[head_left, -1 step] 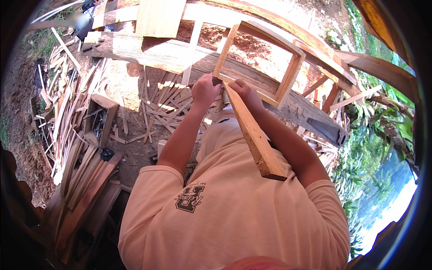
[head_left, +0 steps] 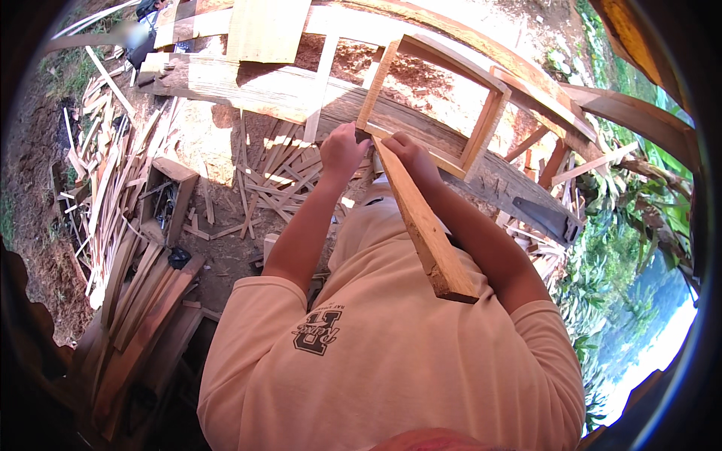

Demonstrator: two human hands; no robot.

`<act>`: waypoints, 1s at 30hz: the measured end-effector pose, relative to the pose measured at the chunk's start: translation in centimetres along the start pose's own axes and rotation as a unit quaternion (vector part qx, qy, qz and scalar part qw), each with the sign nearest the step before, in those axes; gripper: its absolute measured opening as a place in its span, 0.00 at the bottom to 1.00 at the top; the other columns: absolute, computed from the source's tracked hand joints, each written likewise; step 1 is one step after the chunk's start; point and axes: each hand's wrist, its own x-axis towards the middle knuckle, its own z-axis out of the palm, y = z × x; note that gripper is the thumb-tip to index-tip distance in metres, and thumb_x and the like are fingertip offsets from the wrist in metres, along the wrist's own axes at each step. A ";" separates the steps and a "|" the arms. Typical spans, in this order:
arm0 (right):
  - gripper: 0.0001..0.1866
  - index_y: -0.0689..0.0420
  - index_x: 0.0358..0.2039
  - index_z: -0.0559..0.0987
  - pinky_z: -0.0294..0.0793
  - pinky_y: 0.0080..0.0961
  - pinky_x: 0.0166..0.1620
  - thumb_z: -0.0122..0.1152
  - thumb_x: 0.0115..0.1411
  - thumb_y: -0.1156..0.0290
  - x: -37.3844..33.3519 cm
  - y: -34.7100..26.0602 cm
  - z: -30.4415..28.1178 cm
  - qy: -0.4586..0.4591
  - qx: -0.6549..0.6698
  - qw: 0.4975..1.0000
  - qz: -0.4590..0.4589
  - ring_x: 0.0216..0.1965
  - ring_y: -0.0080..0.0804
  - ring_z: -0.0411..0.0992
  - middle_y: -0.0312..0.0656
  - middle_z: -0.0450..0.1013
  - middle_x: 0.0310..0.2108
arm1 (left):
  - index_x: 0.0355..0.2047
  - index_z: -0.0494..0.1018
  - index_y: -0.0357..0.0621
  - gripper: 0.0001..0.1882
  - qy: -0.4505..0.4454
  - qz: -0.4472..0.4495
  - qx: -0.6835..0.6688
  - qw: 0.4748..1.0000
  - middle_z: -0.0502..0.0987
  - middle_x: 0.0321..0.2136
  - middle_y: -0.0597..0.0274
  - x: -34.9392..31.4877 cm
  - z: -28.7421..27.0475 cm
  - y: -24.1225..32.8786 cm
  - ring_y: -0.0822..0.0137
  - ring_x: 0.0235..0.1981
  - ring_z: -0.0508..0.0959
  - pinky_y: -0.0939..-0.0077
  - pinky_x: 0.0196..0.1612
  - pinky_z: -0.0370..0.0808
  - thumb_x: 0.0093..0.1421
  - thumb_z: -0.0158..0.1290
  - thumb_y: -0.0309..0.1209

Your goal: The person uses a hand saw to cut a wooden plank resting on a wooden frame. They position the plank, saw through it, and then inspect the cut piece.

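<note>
A rectangular wooden frame (head_left: 490,124) stands on the bench in front of me. At its near left corner, my left hand (head_left: 342,152) is closed, with a small dark thing by its fingertips that I cannot make out. My right hand (head_left: 410,156) is closed beside it, against the far end of a wooden plank (head_left: 423,225) and close to the frame's near bar. The plank slants back between my arms, and its thick near end lies in front of my shirt. Its far end meets the frame's corner; the fingers' undersides are hidden.
The frame stands on a weathered bench board (head_left: 286,94). A handsaw (head_left: 543,214) lies toward its right end, and a wide pale board (head_left: 268,30) lies across the back. Thin offcuts (head_left: 289,169) litter the ground. Stacked planks (head_left: 143,331) and a wooden box (head_left: 177,169) stand at left.
</note>
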 end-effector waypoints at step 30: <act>0.07 0.57 0.40 0.78 0.81 0.47 0.38 0.62 0.60 0.74 0.7 -0.7 -0.3 0.018 -0.006 1.000 -0.004 0.36 0.53 0.80 0.47 0.74 0.37 | 0.44 0.83 0.44 0.18 -0.101 0.039 0.017 0.994 0.84 0.36 0.49 2.0 -3.2 0.3 0.47 0.41 0.84 0.52 0.44 0.80 0.58 0.65 0.43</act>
